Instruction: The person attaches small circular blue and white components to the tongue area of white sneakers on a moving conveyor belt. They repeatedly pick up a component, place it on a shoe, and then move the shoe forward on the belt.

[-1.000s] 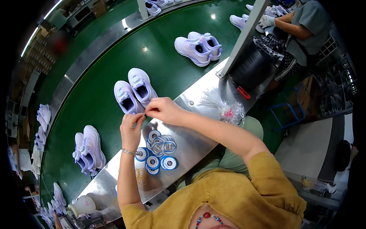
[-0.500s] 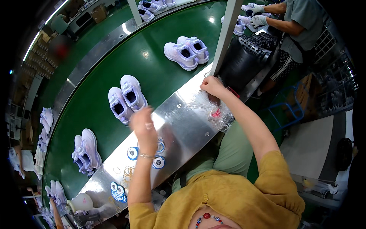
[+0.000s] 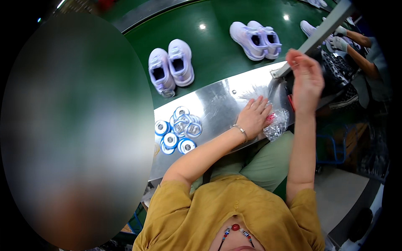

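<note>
My left hand (image 3: 251,119), a bracelet at its wrist, lies with fingers stretched out at the edge of a clear plastic bundle (image 3: 278,125) with a pink-red patch. It rests on the metal ledge (image 3: 217,100). My right hand (image 3: 308,81) is raised above the ledge's right end, near a grey post (image 3: 320,35). Its fingers are curled together in a pinch; whatever is between them is too small to make out. Left of my left hand lie several round blue-and-white tags (image 3: 170,140), some stacked.
Beyond the ledge, a green conveyor belt (image 3: 213,50) carries one pair of pale lilac sneakers (image 3: 181,62) and another pair (image 3: 256,39). A black bag-like bulk (image 3: 331,75) stands behind the post. A co-worker's gloved hand (image 3: 338,43) works at shoes on the far right. A blurred oval hides the left side.
My left hand has left the tags and come down beside the plastic bundle. My right hand has risen away from the bundle. The whole view has shifted, with shoes and tags now farther right.
</note>
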`<state>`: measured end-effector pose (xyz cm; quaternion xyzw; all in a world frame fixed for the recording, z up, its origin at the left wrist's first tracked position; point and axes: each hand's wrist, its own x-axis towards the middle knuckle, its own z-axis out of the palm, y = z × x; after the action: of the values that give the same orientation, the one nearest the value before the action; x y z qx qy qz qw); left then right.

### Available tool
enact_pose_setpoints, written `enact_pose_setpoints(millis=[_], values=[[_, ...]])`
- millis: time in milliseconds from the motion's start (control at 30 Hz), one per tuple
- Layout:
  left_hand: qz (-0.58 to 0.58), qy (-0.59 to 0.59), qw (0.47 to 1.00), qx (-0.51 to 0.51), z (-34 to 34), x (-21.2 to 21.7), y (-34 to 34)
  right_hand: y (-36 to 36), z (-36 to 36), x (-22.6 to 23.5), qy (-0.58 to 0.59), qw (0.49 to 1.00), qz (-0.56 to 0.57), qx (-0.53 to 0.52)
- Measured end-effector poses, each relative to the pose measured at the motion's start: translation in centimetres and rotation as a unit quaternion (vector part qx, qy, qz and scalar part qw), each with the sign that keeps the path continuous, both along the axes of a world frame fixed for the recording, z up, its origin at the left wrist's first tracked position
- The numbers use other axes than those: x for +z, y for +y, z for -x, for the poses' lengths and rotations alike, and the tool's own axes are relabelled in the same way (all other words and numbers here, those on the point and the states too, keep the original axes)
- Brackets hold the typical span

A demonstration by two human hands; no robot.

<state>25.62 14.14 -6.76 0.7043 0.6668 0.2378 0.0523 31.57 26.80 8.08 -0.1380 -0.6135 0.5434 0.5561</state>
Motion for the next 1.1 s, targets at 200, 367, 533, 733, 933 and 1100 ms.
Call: enact_pose_setpoints(millis=[200, 367, 533, 733, 933, 1100], values=[[-0.128, -0.061, 0.989, 0.034, 1.6, 4.7, -4.0, -4.6, -1.3, 2.6, -0.061, 0.971, 0.130, 0.193], [-0.166, -0.114, 0.962, 0.183, 7.0, 6.1, -13.2, -8.2, -2.7, -3.4, -0.335, 0.916, 0.168, 0.145], [-0.137, -0.121, 0.933, 0.309, 9.7, 5.4, -19.2, -14.9, 1.9, -7.2, -0.418, 0.875, 0.009, 0.243], [-0.148, -0.144, 0.921, 0.331, 9.0, 5.0, -19.4, -16.4, 7.4, -10.5, -0.497, 0.825, -0.232, 0.135], [-0.151, -0.176, 0.920, 0.317, 9.4, 4.0, -18.8, -13.1, 6.8, -10.3, -0.514, 0.809, 0.022, 0.284], [-0.149, -0.196, 0.923, 0.297, 9.1, 4.8, -17.2, -11.9, 5.4, -11.3, -0.536, 0.815, -0.015, 0.219]])
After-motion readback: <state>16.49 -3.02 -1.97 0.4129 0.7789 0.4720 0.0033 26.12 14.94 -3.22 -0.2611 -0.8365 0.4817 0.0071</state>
